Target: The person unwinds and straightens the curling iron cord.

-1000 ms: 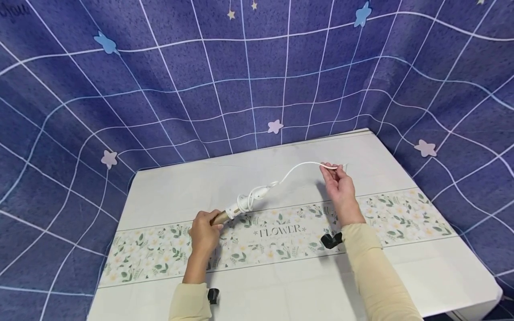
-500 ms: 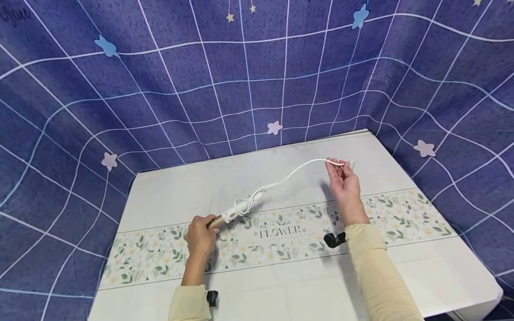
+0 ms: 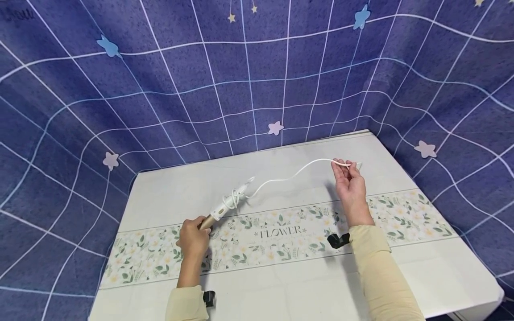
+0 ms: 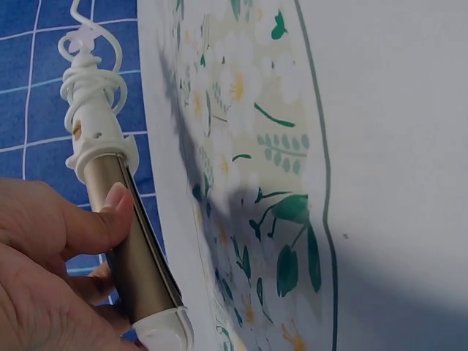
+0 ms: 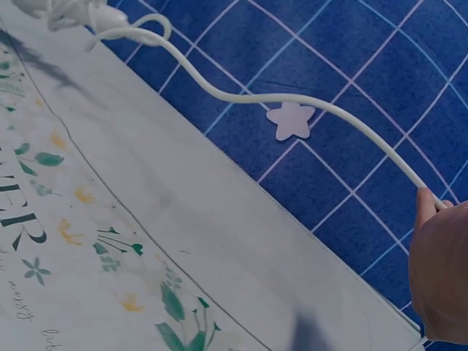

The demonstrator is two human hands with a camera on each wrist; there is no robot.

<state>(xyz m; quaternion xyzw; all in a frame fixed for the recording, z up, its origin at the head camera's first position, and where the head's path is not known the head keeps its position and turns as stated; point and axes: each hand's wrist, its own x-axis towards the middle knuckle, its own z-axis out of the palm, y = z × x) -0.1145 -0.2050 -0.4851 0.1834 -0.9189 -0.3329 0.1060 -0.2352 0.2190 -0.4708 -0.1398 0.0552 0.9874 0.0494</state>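
Observation:
A curling iron point(image 3: 221, 208) with a gold barrel point(image 4: 135, 252) and white handle is held over the table, tilted with its handle toward the back. My left hand point(image 3: 193, 238) grips the barrel, thumb laid along its side in the left wrist view. Loops of white cord point(image 4: 91, 84) wrap round the handle. From there the loose cord point(image 3: 283, 179) runs in a wavy line to my right hand point(image 3: 351, 191), which pinches it between thumb and fingers. A short white piece shows just past those fingertips. The right wrist view catches only part of the right hand point(image 5: 442, 274).
A white tablecloth point(image 3: 281, 285) with a floral band printed "FLOWER" covers the table. Behind and beside it hangs a blue curtain point(image 3: 209, 102) with white grid lines and stars. Black wrist-camera mounts point(image 3: 337, 240) stick out from both sleeves.
My left hand has moved left and slightly toward me with the curling iron, while my right hand has shifted right. The cord between them is longer, with fewer loops round the handle.

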